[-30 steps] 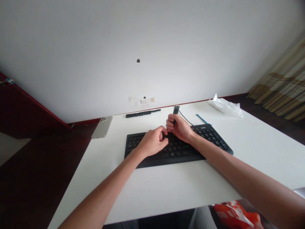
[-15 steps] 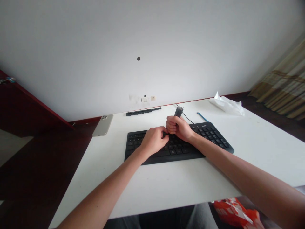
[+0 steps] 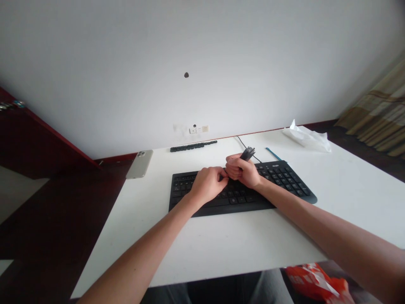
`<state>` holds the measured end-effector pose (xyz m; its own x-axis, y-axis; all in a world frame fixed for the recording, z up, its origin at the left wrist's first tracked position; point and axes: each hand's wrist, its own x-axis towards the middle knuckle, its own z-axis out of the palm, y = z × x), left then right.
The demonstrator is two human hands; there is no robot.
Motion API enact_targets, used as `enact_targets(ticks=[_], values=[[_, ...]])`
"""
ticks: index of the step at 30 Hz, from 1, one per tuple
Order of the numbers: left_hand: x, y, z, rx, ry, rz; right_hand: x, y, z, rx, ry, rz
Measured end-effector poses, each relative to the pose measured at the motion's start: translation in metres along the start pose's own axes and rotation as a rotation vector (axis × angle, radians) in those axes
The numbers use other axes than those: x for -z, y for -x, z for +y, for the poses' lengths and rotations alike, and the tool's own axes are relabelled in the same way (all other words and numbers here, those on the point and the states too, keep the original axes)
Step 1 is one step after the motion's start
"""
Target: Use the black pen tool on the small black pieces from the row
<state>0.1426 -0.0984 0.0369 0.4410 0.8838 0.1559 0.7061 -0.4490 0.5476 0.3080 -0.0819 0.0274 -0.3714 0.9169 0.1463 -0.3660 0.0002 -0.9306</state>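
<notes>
The right hand is clenched around a slim dark gadget — its top pokes out, the rest is buried in the fingers, and a thin black cable trails away behind. The left hand curls in tight against it, above the black keyboard — whether it's pinching anything, I can't tell.

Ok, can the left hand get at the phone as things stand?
Probably yes. The left hand sits over the keyboard, and only the keyboard's left end and a stretch of desk lie between it and the phone. Nothing stands in the way.
</notes>
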Motion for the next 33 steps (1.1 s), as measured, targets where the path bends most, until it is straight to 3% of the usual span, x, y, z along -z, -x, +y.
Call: enact_targets(ticks=[15,26,33], values=[[-0.006,-0.001,-0.005,-0.010,0.009,0.029,-0.006,-0.002,-0.001,0.164,0.201,0.096],[-0.006,-0.004,-0.004,0.011,-0.047,-0.025,-0.039,0.013,0.003,0.259,0.509,0.355],[-0.011,-0.002,-0.002,0.007,-0.050,0.025,-0.037,0.016,0.007,0.327,0.601,0.356]])
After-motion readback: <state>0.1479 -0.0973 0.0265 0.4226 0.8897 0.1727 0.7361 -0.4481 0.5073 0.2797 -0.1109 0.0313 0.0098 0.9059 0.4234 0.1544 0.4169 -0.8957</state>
